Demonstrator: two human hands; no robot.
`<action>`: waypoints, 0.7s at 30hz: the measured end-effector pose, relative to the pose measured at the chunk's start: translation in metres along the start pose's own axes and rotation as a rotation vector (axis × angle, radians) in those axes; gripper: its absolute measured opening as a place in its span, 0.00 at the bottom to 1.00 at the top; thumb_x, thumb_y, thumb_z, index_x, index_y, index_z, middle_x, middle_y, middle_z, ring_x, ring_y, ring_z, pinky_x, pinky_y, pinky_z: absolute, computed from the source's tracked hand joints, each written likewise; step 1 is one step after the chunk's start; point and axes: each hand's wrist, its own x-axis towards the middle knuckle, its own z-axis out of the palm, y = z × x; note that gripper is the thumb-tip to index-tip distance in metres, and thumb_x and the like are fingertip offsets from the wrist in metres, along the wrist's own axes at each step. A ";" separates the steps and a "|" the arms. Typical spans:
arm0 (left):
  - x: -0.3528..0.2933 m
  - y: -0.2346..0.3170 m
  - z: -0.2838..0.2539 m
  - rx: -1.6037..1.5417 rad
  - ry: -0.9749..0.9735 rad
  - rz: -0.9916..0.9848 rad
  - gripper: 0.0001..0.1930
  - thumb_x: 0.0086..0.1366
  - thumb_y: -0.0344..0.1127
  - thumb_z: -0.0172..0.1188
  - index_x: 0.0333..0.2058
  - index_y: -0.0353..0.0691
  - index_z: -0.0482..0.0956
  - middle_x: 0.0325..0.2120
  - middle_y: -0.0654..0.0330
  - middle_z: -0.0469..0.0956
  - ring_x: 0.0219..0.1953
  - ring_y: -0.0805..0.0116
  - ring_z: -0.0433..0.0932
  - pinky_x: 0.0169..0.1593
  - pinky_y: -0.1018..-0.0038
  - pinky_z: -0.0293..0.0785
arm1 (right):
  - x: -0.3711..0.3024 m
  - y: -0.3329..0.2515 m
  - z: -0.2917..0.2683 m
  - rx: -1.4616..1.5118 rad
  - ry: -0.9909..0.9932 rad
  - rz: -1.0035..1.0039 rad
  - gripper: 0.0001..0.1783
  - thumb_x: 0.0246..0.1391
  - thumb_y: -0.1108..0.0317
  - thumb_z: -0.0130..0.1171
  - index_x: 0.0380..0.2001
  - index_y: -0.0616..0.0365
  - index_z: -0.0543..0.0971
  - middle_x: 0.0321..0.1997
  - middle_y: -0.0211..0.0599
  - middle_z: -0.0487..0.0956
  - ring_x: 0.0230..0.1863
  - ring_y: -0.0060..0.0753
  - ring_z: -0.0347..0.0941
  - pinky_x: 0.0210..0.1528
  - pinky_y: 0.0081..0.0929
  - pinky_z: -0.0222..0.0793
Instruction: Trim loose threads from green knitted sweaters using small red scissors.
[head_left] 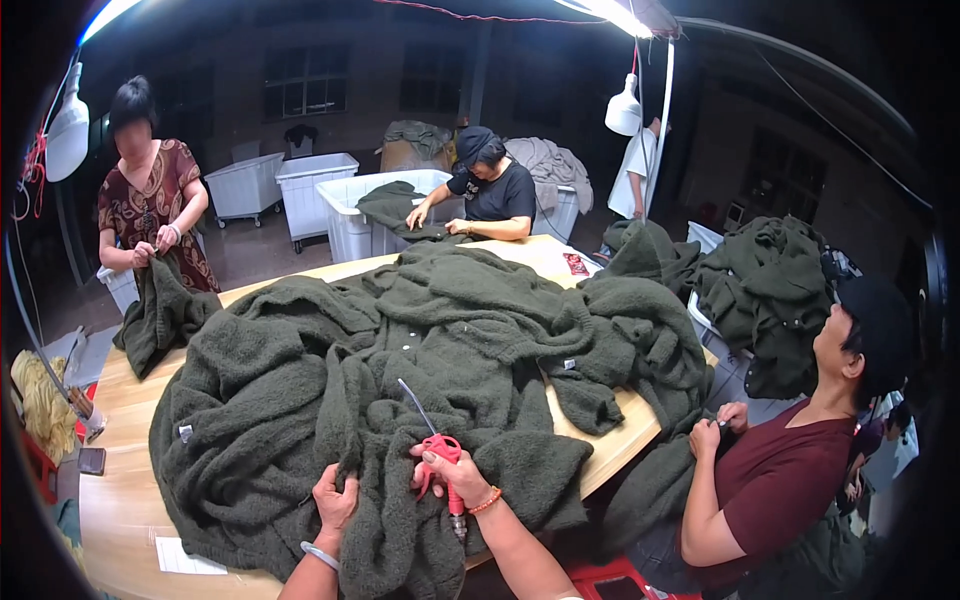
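A big heap of dark green fuzzy knit garments [420, 340] covers the wooden table [120, 500]. My left hand [333, 497] pinches a fold of one garment near the front edge. My right hand [447, 470] grips a red-handled air blow gun [440, 447] with a thin metal nozzle angled up and to the left over the knit. A pale bracelet circles my left wrist, an orange one my right.
Three other people handle the same green garments: one standing at the far left [150, 200], one across the table [490, 190], one at the right [800, 440]. White bins [315, 190] stand behind. A phone [91, 460] and paper [185, 557] lie on the table's left.
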 end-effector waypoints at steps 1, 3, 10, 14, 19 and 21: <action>0.000 0.002 0.000 0.005 0.000 -0.007 0.06 0.59 0.28 0.59 0.36 0.34 0.77 0.22 0.68 0.74 0.26 0.81 0.70 0.32 0.80 0.69 | -0.001 -0.001 0.000 -0.006 -0.003 0.004 0.24 0.63 0.55 0.53 0.52 0.64 0.72 0.31 0.35 0.81 0.28 0.21 0.77 0.22 0.15 0.66; 0.001 0.005 -0.001 0.005 0.009 0.002 0.07 0.59 0.28 0.59 0.36 0.34 0.78 0.22 0.68 0.75 0.27 0.80 0.71 0.33 0.80 0.69 | -0.004 -0.003 0.001 0.057 -0.008 -0.016 0.24 0.63 0.55 0.52 0.53 0.63 0.71 0.31 0.35 0.80 0.31 0.24 0.78 0.24 0.15 0.67; 0.001 0.008 -0.001 -0.025 -0.006 -0.022 0.07 0.59 0.27 0.59 0.37 0.33 0.78 0.25 0.65 0.79 0.29 0.80 0.73 0.35 0.79 0.71 | -0.007 -0.004 -0.002 0.151 -0.099 -0.021 0.29 0.62 0.54 0.54 0.57 0.65 0.68 0.36 0.38 0.79 0.39 0.30 0.78 0.34 0.19 0.72; 0.001 0.012 -0.002 -0.045 -0.005 -0.050 0.07 0.59 0.27 0.59 0.37 0.34 0.79 0.25 0.65 0.80 0.29 0.80 0.74 0.35 0.79 0.72 | -0.008 -0.005 -0.001 0.165 -0.141 -0.001 0.35 0.60 0.53 0.56 0.61 0.66 0.62 0.41 0.41 0.79 0.44 0.29 0.76 0.39 0.19 0.73; 0.000 0.008 -0.001 -0.058 0.011 -0.058 0.08 0.58 0.28 0.59 0.37 0.34 0.79 0.25 0.65 0.80 0.28 0.80 0.74 0.36 0.79 0.72 | -0.012 -0.005 0.002 0.176 -0.151 -0.007 0.34 0.60 0.56 0.57 0.62 0.65 0.62 0.46 0.41 0.79 0.44 0.25 0.76 0.41 0.17 0.73; 0.000 0.009 0.000 -0.055 0.014 -0.048 0.08 0.58 0.28 0.60 0.37 0.34 0.79 0.24 0.65 0.79 0.28 0.80 0.74 0.35 0.79 0.72 | -0.013 -0.005 0.004 0.114 -0.113 -0.013 0.37 0.58 0.56 0.59 0.63 0.66 0.60 0.48 0.46 0.78 0.45 0.27 0.76 0.42 0.19 0.74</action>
